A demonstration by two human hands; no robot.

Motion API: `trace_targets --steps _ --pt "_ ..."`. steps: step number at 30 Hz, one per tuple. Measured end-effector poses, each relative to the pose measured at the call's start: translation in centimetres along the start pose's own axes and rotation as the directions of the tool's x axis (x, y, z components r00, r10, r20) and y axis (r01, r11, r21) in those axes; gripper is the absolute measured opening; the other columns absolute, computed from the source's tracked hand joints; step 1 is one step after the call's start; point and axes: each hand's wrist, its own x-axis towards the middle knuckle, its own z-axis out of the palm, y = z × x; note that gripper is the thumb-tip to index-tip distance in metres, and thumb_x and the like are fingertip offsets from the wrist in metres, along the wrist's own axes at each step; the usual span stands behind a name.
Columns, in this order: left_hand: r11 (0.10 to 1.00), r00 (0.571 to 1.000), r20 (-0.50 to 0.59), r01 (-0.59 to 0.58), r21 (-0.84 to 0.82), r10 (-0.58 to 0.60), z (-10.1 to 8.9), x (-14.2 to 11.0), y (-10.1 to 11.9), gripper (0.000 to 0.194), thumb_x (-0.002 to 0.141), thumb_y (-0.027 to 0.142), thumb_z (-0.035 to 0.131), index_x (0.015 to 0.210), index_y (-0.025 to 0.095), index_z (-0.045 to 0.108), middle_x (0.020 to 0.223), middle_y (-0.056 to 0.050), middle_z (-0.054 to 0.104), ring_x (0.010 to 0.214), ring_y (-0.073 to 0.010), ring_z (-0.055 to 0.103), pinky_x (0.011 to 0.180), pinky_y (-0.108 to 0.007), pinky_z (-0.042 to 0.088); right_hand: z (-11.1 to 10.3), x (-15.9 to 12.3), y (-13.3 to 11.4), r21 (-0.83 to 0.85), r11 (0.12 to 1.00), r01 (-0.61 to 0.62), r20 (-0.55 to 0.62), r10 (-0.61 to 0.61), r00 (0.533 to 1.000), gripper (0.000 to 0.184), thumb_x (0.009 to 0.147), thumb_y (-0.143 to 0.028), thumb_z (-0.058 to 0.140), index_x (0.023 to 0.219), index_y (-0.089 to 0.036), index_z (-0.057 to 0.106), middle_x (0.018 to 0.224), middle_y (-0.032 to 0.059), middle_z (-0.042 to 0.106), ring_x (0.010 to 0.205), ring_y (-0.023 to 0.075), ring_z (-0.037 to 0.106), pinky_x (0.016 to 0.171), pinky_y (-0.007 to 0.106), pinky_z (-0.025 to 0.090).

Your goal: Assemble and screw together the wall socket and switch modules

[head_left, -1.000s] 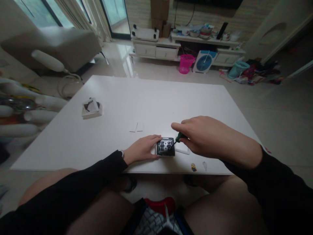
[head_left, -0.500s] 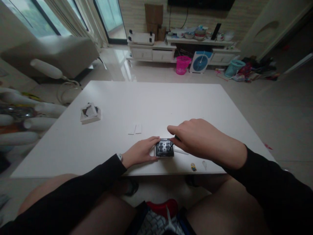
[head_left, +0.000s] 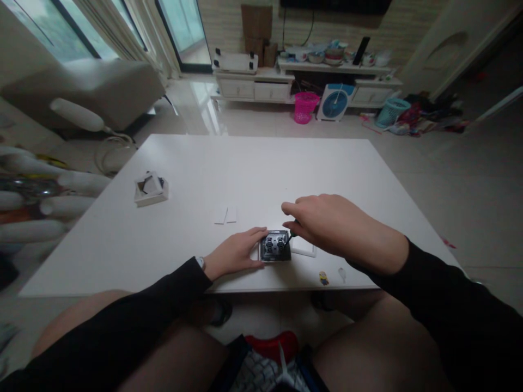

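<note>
A small black switch module [head_left: 275, 246] lies near the front edge of the white table [head_left: 253, 179]. My left hand [head_left: 235, 252] rests against its left side, fingers closed round its edge, holding it still. My right hand [head_left: 327, 220] is closed on a screwdriver [head_left: 291, 234] with a dark green handle; the tip points down onto the module's right part. A white cover plate [head_left: 303, 247] lies just right of the module, partly under my right hand.
Two small white plastic pieces [head_left: 226, 214] lie behind the module. A small open white box [head_left: 150, 189] sits at the table's left. A tiny yellow figure sticker [head_left: 323, 279] is at the front edge. A pink bin [head_left: 305, 106] and a fan [head_left: 335, 102] stand on the far floor.
My right hand dipped low over the module half a second ago and has lifted slightly, showing the screwdriver tip again. My left hand has stayed on the module.
</note>
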Motion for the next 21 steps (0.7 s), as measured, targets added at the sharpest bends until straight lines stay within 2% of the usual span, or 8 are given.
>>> trace_targets --steps 4,9,11,14,17,21 --pt "1.000 1.000 0.005 0.007 -0.010 -0.007 -0.01 -0.05 0.03 0.076 0.084 0.041 0.078 0.150 0.022 0.045 0.152 -0.017 0.056 0.137 -0.0343 0.059 0.112 -0.050 0.051 -0.05 -0.18 0.13 0.104 0.983 0.151 -0.014 -0.150 0.989 0.009 0.099 -0.019 0.059 0.105 -0.020 0.066 0.090 0.0060 0.073 0.070 0.0181 0.063 0.058 0.031 0.026" --pt "0.999 1.000 0.005 -0.001 -0.036 0.002 -0.28 0.03 0.36 0.072 0.086 0.039 0.075 0.150 0.026 0.046 0.149 -0.013 0.059 0.132 -0.0334 0.062 0.106 -0.048 0.055 -0.45 -0.50 -0.05 0.203 0.935 0.291 -0.028 -0.292 0.956 0.019 0.089 -0.005 0.062 0.101 -0.020 0.066 0.092 0.0040 0.070 0.074 0.0157 0.061 0.063 0.030 0.030" --pt "0.999 1.000 0.006 0.004 -0.033 -0.004 -0.32 0.03 0.38 0.073 0.085 0.038 0.076 0.150 0.025 0.045 0.149 -0.014 0.059 0.132 -0.0335 0.062 0.106 -0.048 0.055 -0.45 -0.46 -0.17 0.188 0.942 0.276 -0.019 -0.278 0.960 0.019 0.088 -0.006 0.062 0.101 -0.019 0.067 0.093 0.0044 0.070 0.074 0.0157 0.061 0.063 0.030 0.030" --pt "1.000 1.000 0.012 0.012 -0.011 -0.012 -0.26 0.00 0.26 0.073 0.085 0.039 0.077 0.149 0.023 0.046 0.151 -0.015 0.057 0.135 -0.0335 0.060 0.110 -0.049 0.052 -0.22 -0.16 -0.27 0.112 0.983 0.146 -0.016 -0.145 0.989 0.010 0.095 -0.019 0.061 0.102 -0.019 0.068 0.093 0.0064 0.070 0.069 0.0164 0.060 0.058 0.031 0.026" --pt "1.000 1.000 0.023 0.015 0.000 -0.015 -0.14 -0.06 0.09 0.074 0.085 0.040 0.078 0.149 0.023 0.046 0.153 -0.015 0.055 0.138 -0.0333 0.058 0.113 -0.049 0.050 0.01 0.16 -0.31 0.044 0.997 0.058 -0.026 -0.057 0.998 0.016 0.102 -0.029 0.056 0.102 -0.019 0.069 0.090 0.0075 0.071 0.065 0.0174 0.059 0.056 0.032 0.020" --pt "1.000 1.000 0.010 0.005 -0.015 -0.005 -0.12 -0.04 0.16 0.075 0.085 0.039 0.077 0.151 0.024 0.044 0.153 -0.015 0.055 0.137 -0.0335 0.059 0.111 -0.049 0.051 -0.29 0.07 -0.51 0.068 0.991 0.113 -0.019 -0.112 0.994 0.013 0.098 -0.020 0.057 0.103 -0.021 0.069 0.092 0.0055 0.071 0.062 0.0160 0.057 0.056 0.032 0.018"
